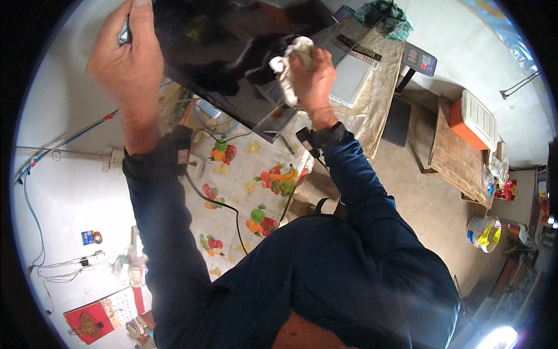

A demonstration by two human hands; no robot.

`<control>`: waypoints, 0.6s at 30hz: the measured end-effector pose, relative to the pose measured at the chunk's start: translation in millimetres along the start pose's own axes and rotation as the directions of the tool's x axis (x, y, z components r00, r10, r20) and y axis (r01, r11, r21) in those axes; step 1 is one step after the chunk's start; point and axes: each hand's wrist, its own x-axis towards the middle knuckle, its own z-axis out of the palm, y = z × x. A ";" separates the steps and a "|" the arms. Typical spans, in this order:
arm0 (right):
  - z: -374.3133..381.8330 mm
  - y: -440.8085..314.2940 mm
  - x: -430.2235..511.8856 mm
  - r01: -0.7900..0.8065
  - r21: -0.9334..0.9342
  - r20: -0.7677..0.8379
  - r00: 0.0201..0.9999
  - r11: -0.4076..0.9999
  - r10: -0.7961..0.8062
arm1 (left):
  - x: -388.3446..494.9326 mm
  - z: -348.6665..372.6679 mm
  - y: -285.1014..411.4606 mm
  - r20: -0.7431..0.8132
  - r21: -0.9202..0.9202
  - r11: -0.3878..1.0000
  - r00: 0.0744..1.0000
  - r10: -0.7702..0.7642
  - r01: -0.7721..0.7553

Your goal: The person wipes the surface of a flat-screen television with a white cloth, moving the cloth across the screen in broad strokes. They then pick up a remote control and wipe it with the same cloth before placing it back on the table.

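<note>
A large flat panel with a glossy black face, like a television screen (205,48), fills the upper middle of the view. My left hand (130,61) grips its left edge, with the thumb on top. In my right hand (314,78) is a bunched white cloth (287,74), pressed against the lower right part of the glossy face. The cloth looks slightly blurred. Dark bands with devices strapped to them sit at both wrists.
Below the panel lies a fruit-print tablecloth (235,192) with a black cable across it. To the right are a grey flat device (351,80), a remote control (357,48), a weighing scale's display (419,59), a wooden table (457,152) and an orange box with a white lid (468,124).
</note>
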 end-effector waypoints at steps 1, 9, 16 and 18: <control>-0.3 1.1 2.1 -0.143 -0.020 -0.014 0.990 0.989 0.143 | 0.1 -0.9 0.1 0.000 0.007 1.000 1.000 -0.007 0.007; 6.8 -1.8 -7.6 0.155 0.018 0.011 0.988 0.988 -0.155 | 1.9 -3.6 -9.3 0.000 0.077 0.997 1.000 0.006 -0.006; 5.3 -2.0 -6.6 0.091 -0.016 0.036 0.995 0.996 -0.090 | 0.7 1.3 -3.5 -0.021 -0.002 0.999 0.999 0.037 -0.037; 7.9 0.5 -13.6 0.146 -0.018 0.014 0.989 0.989 -0.146 | -1.4 3.6 -3.0 -0.029 -0.053 0.998 0.999 0.030 -0.032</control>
